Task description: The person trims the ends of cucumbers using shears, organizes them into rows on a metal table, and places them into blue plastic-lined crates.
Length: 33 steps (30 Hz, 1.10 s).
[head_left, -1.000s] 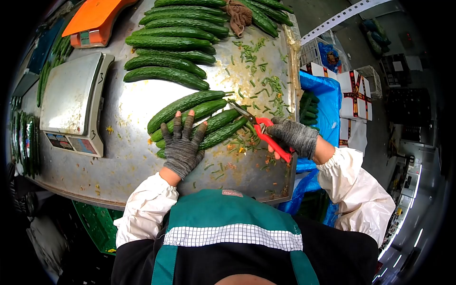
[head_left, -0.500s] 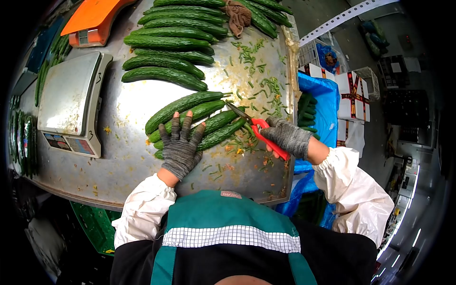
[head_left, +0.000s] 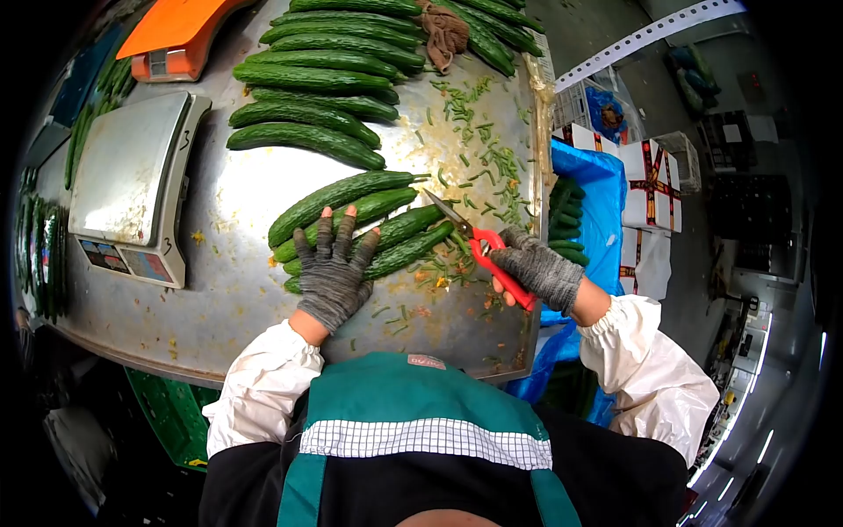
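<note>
One pair of red shears (head_left: 479,249), grasped by the right hand (head_left: 540,268), has been drawn slightly back; four cucumbers (head_left: 402,227) are partly covered by the spread, unclenched left hand (head_left: 334,274), toward the desk's (head_left: 228,325) near-right corner.

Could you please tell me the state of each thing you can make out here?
Left hand: gloved, spread out.
Right hand: gloved, closed on the shears.
Red-handled shears: held, blade gap hard to judge.
Near cucumbers: side by side, the left hand on them.
Upper cucumbers: laid in a row.
Stem clippings: cut, scattered.
Brown cloth: crumpled.
White scale: platform stained.
Blue plastic liner: open, cucumbers inside.
Metal table: soiled.
</note>
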### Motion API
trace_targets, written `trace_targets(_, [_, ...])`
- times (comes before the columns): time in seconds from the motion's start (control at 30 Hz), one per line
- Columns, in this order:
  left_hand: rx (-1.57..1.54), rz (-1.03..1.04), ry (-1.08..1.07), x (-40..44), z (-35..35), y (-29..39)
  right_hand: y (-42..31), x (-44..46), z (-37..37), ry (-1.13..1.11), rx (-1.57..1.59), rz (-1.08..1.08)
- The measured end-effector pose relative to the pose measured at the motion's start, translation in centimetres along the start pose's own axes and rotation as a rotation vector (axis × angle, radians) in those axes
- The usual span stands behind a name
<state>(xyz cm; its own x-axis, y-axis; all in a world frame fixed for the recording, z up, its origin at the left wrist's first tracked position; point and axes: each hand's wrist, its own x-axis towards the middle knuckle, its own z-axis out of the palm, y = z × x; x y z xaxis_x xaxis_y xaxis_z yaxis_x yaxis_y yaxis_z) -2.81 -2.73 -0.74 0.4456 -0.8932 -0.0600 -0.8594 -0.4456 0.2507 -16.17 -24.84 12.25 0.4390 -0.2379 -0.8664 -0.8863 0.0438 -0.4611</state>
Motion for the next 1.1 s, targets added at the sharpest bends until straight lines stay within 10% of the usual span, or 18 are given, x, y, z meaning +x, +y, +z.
trace_targets(0.57, [-0.048,0.035,0.061,0.0,0.2,0.0,4.3,0.8,-0.6,0.212,-0.177,-0.228])
trace_targets(0.83, [-0.051,-0.054,0.025,-0.1,-2.3,2.3,8.7,1.6,3.1,0.276,0.869,-0.411])
trace_targets(1.1, [-0.635,0.565,0.300,1.0,-2.9,9.2,6.6,1.4,8.5,0.341,1.318,-0.384])
